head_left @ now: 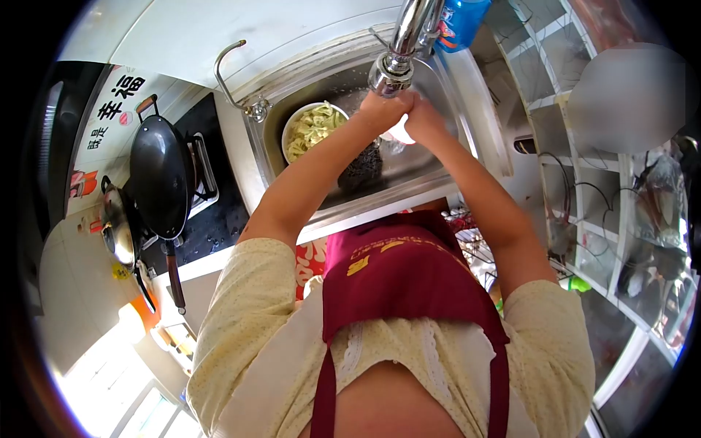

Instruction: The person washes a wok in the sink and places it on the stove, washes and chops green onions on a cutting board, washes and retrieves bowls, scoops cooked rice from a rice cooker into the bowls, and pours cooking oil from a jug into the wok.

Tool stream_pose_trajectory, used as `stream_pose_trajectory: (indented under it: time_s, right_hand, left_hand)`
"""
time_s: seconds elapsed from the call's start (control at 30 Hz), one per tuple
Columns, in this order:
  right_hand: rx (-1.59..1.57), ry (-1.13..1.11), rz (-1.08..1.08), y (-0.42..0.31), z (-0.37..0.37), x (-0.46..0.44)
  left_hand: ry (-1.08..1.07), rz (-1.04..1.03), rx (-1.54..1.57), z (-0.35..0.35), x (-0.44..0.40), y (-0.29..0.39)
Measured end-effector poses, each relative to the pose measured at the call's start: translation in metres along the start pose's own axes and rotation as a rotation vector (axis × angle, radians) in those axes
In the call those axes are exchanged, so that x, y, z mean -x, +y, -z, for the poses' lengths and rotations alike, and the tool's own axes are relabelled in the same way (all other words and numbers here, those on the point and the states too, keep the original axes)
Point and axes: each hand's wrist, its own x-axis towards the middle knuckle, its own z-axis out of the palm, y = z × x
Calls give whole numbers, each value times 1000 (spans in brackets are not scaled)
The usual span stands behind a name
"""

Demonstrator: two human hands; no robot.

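Observation:
Both hands meet over the sink point(456, 157), just under the chrome faucet point(394, 69). My left hand point(382, 109) is closed, its fingers partly hidden. Pressed against it, my right hand point(422, 120) is closed too. A small bright white item point(401, 131) shows below and between them, too overexposed to name. In the sink's left side, near my left forearm, stands a white bowl of pale green cut vegetables point(314, 130). A dark mesh-like piece point(361, 169) lies on the sink bottom, partly behind that forearm.
A black wok point(159, 175) sits on the stove at left, with a smaller pan point(119, 223) beyond it. A thin curved tap point(228, 73) rises at the sink's back left corner. A blue bottle point(461, 25) stands behind the sink. White shelving point(577, 175) fills the right.

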Motion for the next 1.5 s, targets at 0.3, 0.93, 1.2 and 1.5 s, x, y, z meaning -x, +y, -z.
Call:
stream_pose_trajectory:
  time_s: [0.3, 0.93, 1.2, 1.5]
  right_hand:
    - [-772, 341, -49, 7, -28, -1]
    - [-187, 288, 266, -19, -35, -23]
    - [-753, -75, -284, 20, -6, 4]
    - [-1491, -178, -563, 25, -29, 21]
  left_hand:
    - [-76, 821, 672, 27, 34, -8]
    - [45, 419, -527, 79, 35, 68]
    - [83, 174, -472, 29, -2, 36]
    - [146, 703, 628, 36, 54, 60]
